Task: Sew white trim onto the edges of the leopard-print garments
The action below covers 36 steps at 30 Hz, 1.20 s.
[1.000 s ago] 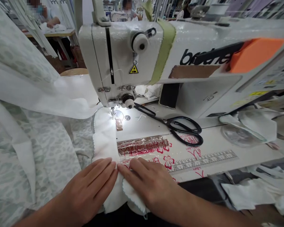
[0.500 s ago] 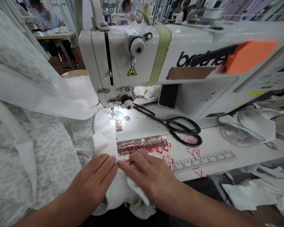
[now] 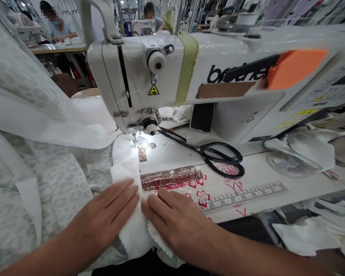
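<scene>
White strip lies at the presser foot under two hands

The white fabric strip (image 3: 125,165) lies on the machine bed, running from the presser foot (image 3: 135,141) toward the wearer and over the near edge; glare hides exactly how it sits at the foot. The left hand (image 3: 103,214) rests flat on it, fingers stretched and side by side, slightly blurred. The right hand (image 3: 178,222) is curled at the strip's right edge, above a folded-back part with a scalloped border; whether it pinches the cloth, I cannot tell.

Patterned fabric (image 3: 63,188) crowds the strip's left side, with a loose white band (image 3: 48,120) draped over it. The head of the sewing machine (image 3: 232,50) overhangs the far end. To the right, black scissors (image 3: 197,148) lie across the bed, tips near the needle area but clear of the strip. Brown tape (image 3: 172,178) and a printed ruler (image 3: 247,197) mark the surface nearer the right hand. Farther right are a clear dish (image 3: 281,165) partly under cloth, and pale scraps (image 3: 307,234). Behind, two people sit at other machines.
</scene>
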Available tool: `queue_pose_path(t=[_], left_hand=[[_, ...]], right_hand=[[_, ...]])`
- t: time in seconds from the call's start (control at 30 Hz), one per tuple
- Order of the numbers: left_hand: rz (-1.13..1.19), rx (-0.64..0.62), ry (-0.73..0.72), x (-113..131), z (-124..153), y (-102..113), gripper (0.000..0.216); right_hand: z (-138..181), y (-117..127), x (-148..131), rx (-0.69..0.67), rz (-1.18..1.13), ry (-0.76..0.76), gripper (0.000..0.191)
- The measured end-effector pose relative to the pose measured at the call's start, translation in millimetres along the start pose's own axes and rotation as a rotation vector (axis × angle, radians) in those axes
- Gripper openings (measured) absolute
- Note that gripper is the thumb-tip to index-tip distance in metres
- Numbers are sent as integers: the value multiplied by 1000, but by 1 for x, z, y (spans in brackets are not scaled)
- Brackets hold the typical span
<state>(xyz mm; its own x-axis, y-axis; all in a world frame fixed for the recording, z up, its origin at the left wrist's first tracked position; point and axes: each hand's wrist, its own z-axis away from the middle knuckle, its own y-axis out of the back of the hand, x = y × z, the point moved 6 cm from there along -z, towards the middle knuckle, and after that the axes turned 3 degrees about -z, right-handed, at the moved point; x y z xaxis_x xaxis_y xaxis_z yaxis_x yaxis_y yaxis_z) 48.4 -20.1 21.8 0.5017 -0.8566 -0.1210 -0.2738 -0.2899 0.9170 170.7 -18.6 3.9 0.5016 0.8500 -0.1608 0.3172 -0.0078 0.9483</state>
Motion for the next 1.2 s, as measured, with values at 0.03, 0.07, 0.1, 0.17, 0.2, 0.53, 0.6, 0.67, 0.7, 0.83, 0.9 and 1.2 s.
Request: queue_pose_path(t=[0.03,0.07,0.1,0.17,0.2,0.53,0.6,0.67,0.7,0.83,0.9,1.2], left_hand=[[1,-31,28,-8,0,-1,33],[3,-50,57,-16,-1,-1,34],[2,-53,78,-25,-1,-1,35],[-8,-79,68,-40,-5,-3,36],[-17,-107,45,-45,-8,-6,37],[59,-4,34,-75,-24,-20,22],[55,-5,49,-75,-22,-21,22],[43,-5,54,-76,-21,-23,25],[39,-6,49,-76,-21,-25,27],[45,24,22,-78,-21,-27,32],[56,36,18,-79,-20,-26,33],[79,-47,52,-78,-25,-29,36]], right_hand=[[-1,2,0,-4,-3,18,17],[-2,3,0,-11,-9,37,19],[-3,4,1,-13,-20,53,20],[-6,6,3,7,-68,76,21],[-7,7,4,30,-92,90,22],[-17,17,13,-86,-203,140,30],[-22,19,11,-70,-143,222,27],[-28,17,10,-71,-92,317,26],[-30,15,10,-86,-80,357,27],[-37,9,15,-107,-60,446,27],[-39,7,19,-80,-29,455,24],[-31,-13,27,10,-71,539,22]])
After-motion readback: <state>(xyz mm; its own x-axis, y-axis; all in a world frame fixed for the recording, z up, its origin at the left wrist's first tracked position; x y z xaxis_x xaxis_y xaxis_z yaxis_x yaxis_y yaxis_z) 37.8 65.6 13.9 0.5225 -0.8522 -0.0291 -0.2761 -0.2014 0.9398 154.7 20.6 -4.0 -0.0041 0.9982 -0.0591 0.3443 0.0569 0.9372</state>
